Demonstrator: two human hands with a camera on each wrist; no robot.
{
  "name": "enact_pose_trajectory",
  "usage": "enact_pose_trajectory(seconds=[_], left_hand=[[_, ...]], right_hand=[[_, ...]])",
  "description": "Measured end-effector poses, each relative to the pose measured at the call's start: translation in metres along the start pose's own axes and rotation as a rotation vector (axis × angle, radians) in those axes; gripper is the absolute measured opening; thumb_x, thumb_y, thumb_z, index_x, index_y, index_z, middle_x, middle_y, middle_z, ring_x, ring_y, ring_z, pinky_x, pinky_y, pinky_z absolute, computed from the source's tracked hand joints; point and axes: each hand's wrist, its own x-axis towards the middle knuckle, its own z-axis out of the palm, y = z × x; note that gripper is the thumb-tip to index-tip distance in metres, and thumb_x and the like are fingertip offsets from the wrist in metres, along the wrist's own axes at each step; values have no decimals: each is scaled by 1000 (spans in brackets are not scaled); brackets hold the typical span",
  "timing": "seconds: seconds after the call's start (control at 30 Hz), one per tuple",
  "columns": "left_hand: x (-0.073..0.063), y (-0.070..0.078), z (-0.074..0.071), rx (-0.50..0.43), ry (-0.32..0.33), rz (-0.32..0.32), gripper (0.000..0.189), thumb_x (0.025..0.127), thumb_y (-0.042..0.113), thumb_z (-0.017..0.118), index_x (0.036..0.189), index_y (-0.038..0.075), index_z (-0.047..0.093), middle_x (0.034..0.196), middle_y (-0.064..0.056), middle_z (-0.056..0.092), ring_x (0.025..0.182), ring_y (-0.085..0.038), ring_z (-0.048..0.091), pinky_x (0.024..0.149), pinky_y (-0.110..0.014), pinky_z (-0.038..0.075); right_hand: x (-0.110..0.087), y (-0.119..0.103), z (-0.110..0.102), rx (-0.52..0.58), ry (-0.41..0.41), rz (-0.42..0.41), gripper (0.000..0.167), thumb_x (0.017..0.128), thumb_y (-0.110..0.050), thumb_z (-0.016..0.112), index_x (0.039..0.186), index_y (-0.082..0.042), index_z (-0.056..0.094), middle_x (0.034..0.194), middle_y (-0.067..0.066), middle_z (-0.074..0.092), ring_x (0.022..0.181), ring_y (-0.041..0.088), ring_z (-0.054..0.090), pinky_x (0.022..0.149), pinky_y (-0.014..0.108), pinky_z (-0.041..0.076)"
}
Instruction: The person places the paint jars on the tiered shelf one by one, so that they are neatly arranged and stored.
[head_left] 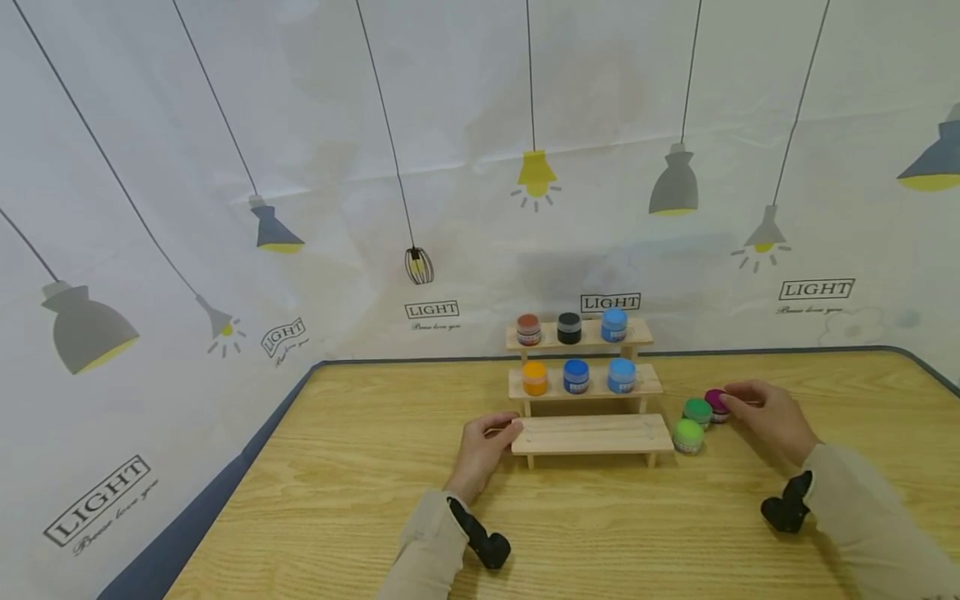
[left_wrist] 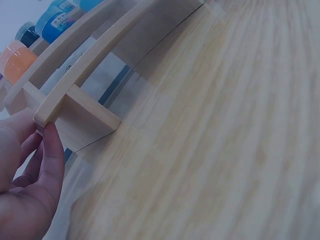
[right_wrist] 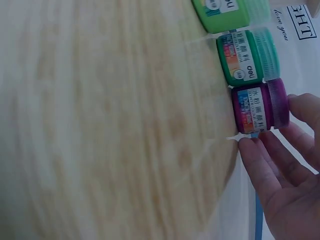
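My left hand (head_left: 480,450) pinches the left end of the lowest step of a three-tier wooden display stand (head_left: 592,435), thumb above and fingers below in the left wrist view. To the right of the stand, my right hand (head_left: 776,418) holds a purple paint jar (right_wrist: 257,107), its thumb at the lid and its fingers along the side. Beside that jar stand a dark green paint jar (right_wrist: 245,57) and a light green paint jar (head_left: 687,437), all three in a close row. Bare wood shows along the lowest step.
On the middle step are an orange jar (head_left: 535,378), a dark blue jar (head_left: 576,377) and a light blue jar (head_left: 622,376). The top step bears a red-brown jar (head_left: 528,330), a black jar (head_left: 569,328) and another blue jar (head_left: 614,326). A lamp-printed cloth (head_left: 465,208) hangs behind the wooden table (head_left: 360,500).
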Motion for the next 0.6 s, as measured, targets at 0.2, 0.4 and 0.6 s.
enact_pose_trajectory(seconds=[0.2,0.4,0.6], left_hand=[[-2,3,1,16,14,0,30,86,15,60,109,-2,61,99,-11,61,78,-12,57,66,-28,50],[7,-11,0,10,18,13,31,84,20,62,108,0,62,96,-9,62,77,-12,57,64,-27,50],[7,-11,1,14,26,-4,31,84,21,63,108,1,63,96,-7,62,78,-12,57,64,-27,49]], right_hand=[[0,3,3,42,-25,6,54,91,-35,47,119,11,46,110,31,51,91,25,55,71,29,48],[0,6,1,126,-84,-60,53,91,-28,50,124,12,41,113,33,48,79,-15,43,65,20,49],[1,8,0,195,-133,-66,55,90,-24,52,126,14,37,116,35,44,81,-13,45,67,23,50]])
